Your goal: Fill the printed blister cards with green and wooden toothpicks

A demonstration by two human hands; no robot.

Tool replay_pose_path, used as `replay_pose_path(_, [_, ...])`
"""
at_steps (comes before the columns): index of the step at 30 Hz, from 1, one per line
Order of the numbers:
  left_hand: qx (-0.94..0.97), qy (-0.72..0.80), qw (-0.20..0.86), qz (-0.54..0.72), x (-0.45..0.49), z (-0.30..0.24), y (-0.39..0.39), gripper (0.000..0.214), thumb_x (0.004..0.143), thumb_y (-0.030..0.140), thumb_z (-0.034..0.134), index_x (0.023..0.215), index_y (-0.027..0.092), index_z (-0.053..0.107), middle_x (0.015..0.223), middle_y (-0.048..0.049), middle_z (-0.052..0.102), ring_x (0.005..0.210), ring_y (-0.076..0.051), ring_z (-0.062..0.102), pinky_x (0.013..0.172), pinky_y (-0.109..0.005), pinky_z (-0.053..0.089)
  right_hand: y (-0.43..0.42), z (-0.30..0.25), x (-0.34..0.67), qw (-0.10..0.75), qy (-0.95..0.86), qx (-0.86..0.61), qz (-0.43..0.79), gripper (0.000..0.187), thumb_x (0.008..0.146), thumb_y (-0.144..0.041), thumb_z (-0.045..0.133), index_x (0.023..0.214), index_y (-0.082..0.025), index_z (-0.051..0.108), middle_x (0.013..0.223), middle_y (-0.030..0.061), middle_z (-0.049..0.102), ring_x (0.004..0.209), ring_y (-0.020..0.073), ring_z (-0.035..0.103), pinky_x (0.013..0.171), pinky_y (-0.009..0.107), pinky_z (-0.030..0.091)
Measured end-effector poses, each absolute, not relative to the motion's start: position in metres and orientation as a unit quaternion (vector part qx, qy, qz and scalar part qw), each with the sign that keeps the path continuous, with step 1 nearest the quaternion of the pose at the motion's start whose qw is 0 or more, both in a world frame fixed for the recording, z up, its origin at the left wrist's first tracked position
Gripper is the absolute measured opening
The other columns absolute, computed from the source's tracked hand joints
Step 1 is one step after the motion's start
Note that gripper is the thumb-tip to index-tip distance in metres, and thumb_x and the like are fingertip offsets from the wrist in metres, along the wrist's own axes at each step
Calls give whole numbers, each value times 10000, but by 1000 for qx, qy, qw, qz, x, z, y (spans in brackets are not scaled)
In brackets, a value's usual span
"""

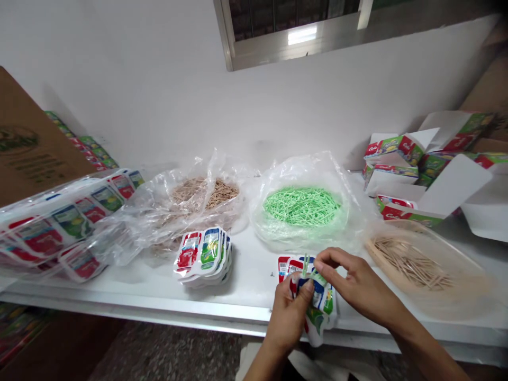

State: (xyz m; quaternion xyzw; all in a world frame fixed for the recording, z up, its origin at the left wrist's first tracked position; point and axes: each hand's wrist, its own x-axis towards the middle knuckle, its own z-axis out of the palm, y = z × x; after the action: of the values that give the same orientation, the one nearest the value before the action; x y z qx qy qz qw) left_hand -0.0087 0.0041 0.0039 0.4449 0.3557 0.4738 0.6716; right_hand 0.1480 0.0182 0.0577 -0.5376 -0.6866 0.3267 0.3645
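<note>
My left hand (289, 315) grips a small printed plastic packet (322, 306) at the front edge of the white table (250, 275). My right hand (353, 286) pinches a few green sticks (306, 264) at the packet's top opening. Behind the hands, a clear bag holds a heap of green sticks (302, 206). A stack of the same red, blue and green packets (204, 255) lies to the left of my hands.
A clear bag of plain wooden sticks (206, 193) lies at the back left, and another pile of wooden sticks (413, 262) in plastic at the right. Open printed cartons (413, 159) crowd the far right. A bag of packets (59, 222) and a cardboard box (27, 148) fill the left.
</note>
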Motion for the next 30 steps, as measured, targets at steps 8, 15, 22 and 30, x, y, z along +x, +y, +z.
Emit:
replay_pose_path(8, [553, 375, 594, 449, -5, 16, 11, 231, 823, 341, 617, 870, 115, 624, 725, -1, 545, 669, -113, 462, 632, -217, 377, 27, 72, 145, 470, -673, -448, 356, 224, 849, -383, 572, 778, -199, 677, 861, 33, 666, 861, 180, 608, 814, 291, 462])
replay_pose_path(15, [543, 368, 598, 460, -4, 18, 28, 286, 792, 314, 661, 1028, 153, 647, 897, -42, 633, 818, -158, 557, 759, -244, 430, 78, 96, 166, 627, -573, -491, 195, 229, 815, -406, 622, 929, -221, 694, 907, 30, 697, 817, 172, 618, 771, 308, 494])
replay_pose_path(22, [491, 358, 601, 519, -15, 23, 44, 234, 784, 296, 670, 969, 154, 661, 834, -24, 658, 771, -150, 587, 737, -240, 457, 81, 71, 177, 413, -676, -471, 387, 373, 834, -463, 572, 1079, -191, 639, 945, 61, 693, 839, 184, 620, 755, 319, 508])
replay_pose_path(30, [521, 376, 573, 508, -18, 29, 57, 632, 686, 255, 763, 1268, 180, 528, 1048, -85, 665, 958, -217, 607, 851, -309, 476, 56, 47, 167, 478, -669, -454, 343, 190, 873, -347, 554, 843, -194, 663, 796, 21, 625, 754, 151, 581, 692, 254, 473])
